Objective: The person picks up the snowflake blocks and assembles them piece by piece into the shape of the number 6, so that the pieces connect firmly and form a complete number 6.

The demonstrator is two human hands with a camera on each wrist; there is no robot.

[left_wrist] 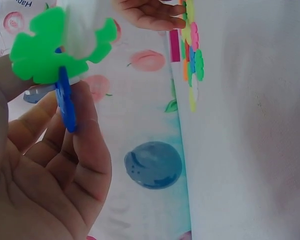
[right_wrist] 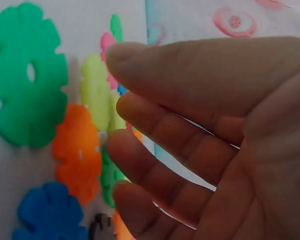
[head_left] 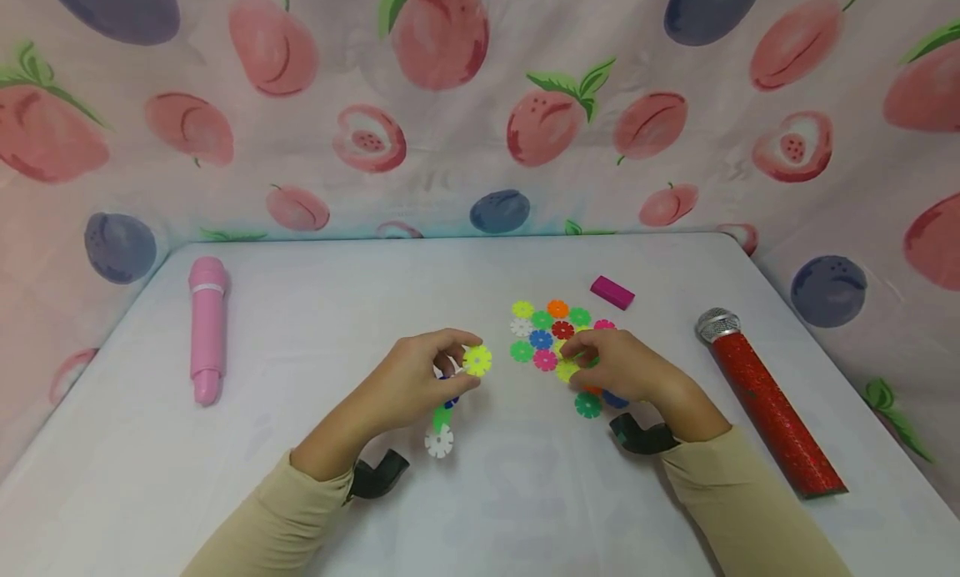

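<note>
Toward the middle of the head view, my left hand (head_left: pixel 416 373) pinches a joined string of plastic snowflake discs. Its yellow disc (head_left: pixel 477 361) faces up at the fingertips, with a blue disc (left_wrist: pixel 66 102), a green disc (left_wrist: pixel 42 47) and a white disc (head_left: pixel 439 442) hanging below the hand. To the right, my right hand (head_left: pixel 626 367) hovers over the loose snowflake discs (head_left: pixel 541 339), thumb and fingers apart with nothing between them. Yellow, orange and dark discs lie partly hidden beneath it. A loose green disc (right_wrist: pixel 30 75) shows near its fingers in the right wrist view.
A magenta block (head_left: pixel 612 293) lies behind the loose discs. On the right is a red glittery microphone (head_left: pixel 772 410) with a silver head; a pink microphone-shaped stick (head_left: pixel 207 331) lies at the left. The white table (head_left: pixel 337 302) meets a fruit-print cloth (head_left: pixel 442 168) at the back.
</note>
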